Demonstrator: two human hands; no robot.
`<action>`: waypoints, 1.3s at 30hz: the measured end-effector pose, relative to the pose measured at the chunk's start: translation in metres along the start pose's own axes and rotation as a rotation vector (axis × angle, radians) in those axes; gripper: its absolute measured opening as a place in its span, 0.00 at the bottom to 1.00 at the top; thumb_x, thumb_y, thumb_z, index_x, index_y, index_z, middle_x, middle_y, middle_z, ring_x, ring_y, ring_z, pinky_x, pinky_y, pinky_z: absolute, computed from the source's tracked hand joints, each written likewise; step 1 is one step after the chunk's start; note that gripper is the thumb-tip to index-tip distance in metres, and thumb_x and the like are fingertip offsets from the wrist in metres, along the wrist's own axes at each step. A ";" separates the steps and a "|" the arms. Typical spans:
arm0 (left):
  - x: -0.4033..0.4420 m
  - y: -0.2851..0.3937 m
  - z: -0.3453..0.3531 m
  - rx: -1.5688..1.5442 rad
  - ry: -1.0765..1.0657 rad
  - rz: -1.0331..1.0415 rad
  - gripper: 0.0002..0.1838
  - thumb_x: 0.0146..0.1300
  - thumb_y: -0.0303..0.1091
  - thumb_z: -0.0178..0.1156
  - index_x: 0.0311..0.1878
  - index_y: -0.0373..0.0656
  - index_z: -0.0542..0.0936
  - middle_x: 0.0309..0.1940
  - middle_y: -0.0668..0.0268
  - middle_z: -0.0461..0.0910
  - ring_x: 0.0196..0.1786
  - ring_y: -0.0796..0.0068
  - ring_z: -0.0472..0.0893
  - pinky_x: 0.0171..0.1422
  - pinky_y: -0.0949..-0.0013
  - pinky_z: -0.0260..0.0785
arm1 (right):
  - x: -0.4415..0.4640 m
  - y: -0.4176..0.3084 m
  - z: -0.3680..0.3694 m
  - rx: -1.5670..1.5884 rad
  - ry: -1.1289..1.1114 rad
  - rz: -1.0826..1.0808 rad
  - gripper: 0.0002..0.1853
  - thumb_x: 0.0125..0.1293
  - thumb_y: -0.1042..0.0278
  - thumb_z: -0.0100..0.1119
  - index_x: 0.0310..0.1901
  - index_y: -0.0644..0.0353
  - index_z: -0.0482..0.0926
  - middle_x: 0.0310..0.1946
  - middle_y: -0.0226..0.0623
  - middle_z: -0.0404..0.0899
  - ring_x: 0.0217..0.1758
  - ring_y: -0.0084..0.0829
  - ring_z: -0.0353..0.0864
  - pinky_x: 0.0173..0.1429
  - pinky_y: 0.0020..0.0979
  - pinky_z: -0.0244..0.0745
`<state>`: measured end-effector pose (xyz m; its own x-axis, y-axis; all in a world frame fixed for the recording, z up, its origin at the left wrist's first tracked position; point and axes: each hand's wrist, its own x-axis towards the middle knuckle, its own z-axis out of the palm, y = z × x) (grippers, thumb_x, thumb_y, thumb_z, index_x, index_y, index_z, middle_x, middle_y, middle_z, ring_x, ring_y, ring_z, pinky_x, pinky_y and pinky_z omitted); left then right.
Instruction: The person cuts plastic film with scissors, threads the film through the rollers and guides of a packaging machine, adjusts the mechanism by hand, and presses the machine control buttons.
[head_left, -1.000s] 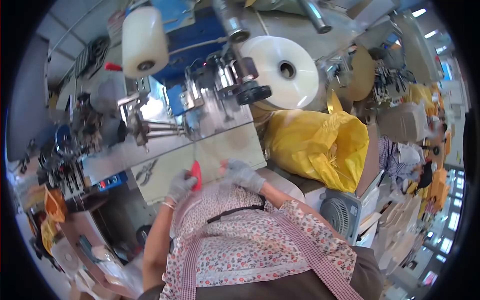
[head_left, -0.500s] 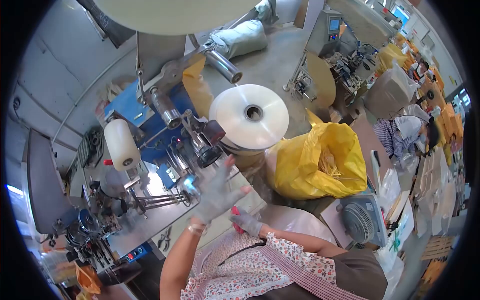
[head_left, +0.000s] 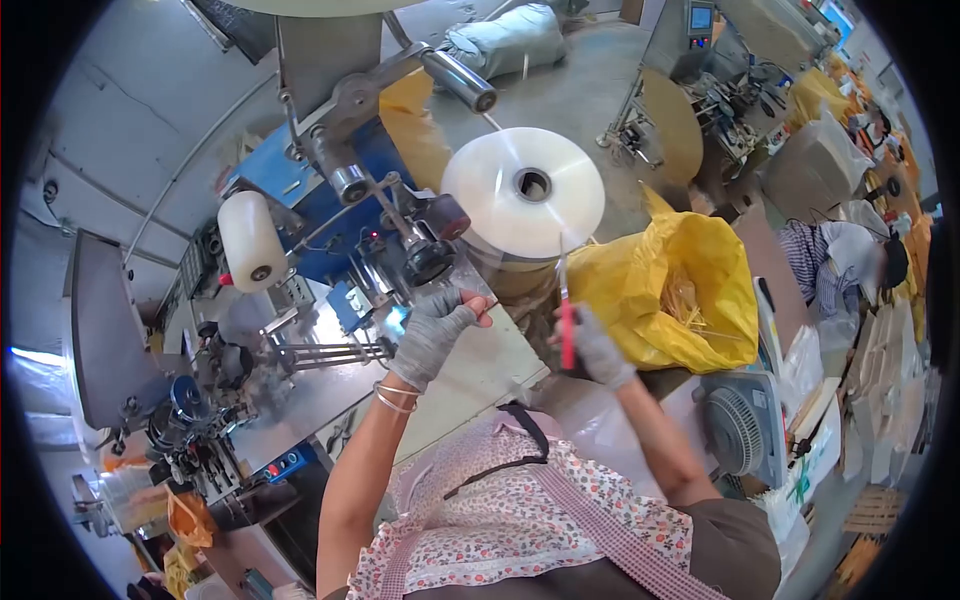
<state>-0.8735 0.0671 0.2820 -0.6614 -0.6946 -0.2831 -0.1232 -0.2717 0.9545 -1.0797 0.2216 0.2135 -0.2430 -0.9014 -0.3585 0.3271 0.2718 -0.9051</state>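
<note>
My left hand (head_left: 437, 335), gloved with bare fingertips, is raised over the machine table's right end with thumb and fingers pinched together; whatever is between them is too small to make out. My right hand (head_left: 596, 347), also gloved, grips a tool with a red handle (head_left: 568, 335) and a thin metal end pointing up, perhaps scissors or tweezers. It is beside the yellow sack (head_left: 620, 300) and below the large white roll (head_left: 490, 195). Under and beside my left hand lies the pale board (head_left: 490, 360) of the table.
A machine with rollers (head_left: 350, 180) and a white spool (head_left: 250, 240) stands at the left. Pliers (head_left: 340, 432) lie on the table's near edge. A fan (head_left: 735, 425) is at the right. Farther right, a person in a checked top (head_left: 830, 260) is bent over.
The view has swung from the machine. My left hand, spread before, has closed its fingertips. My right hand has moved up and to the right with the red-handled tool.
</note>
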 end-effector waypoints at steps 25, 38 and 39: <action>-0.107 -0.098 -0.022 0.106 -0.130 -0.433 0.11 0.63 0.36 0.56 0.35 0.37 0.80 0.23 0.69 0.78 0.28 0.84 0.76 0.36 0.79 0.67 | 0.041 0.019 0.029 -1.425 -0.423 -0.221 0.21 0.53 0.49 0.60 0.41 0.56 0.76 0.37 0.46 0.78 0.44 0.45 0.77 0.48 0.40 0.71; -0.139 -0.065 -0.069 -0.012 0.707 -0.032 0.14 0.67 0.45 0.51 0.38 0.42 0.75 0.19 0.76 0.67 0.22 0.86 0.66 0.26 0.82 0.57 | 0.003 0.039 0.046 -0.679 -0.986 0.375 0.21 0.62 0.48 0.54 0.49 0.54 0.77 0.26 0.32 0.78 0.34 0.25 0.77 0.43 0.30 0.71; -0.143 -0.062 -0.076 0.069 0.733 -0.039 0.15 0.67 0.45 0.51 0.37 0.42 0.75 0.19 0.76 0.66 0.21 0.86 0.64 0.25 0.82 0.56 | -0.014 0.010 0.031 -0.804 -0.945 0.310 0.19 0.60 0.50 0.57 0.47 0.53 0.78 0.25 0.32 0.78 0.32 0.24 0.77 0.41 0.29 0.72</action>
<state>-0.7150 0.1330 0.2558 0.0054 -0.9587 -0.2843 -0.1992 -0.2796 0.9392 -1.0445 0.2264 0.2164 0.5934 -0.5622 -0.5760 -0.4686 0.3406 -0.8151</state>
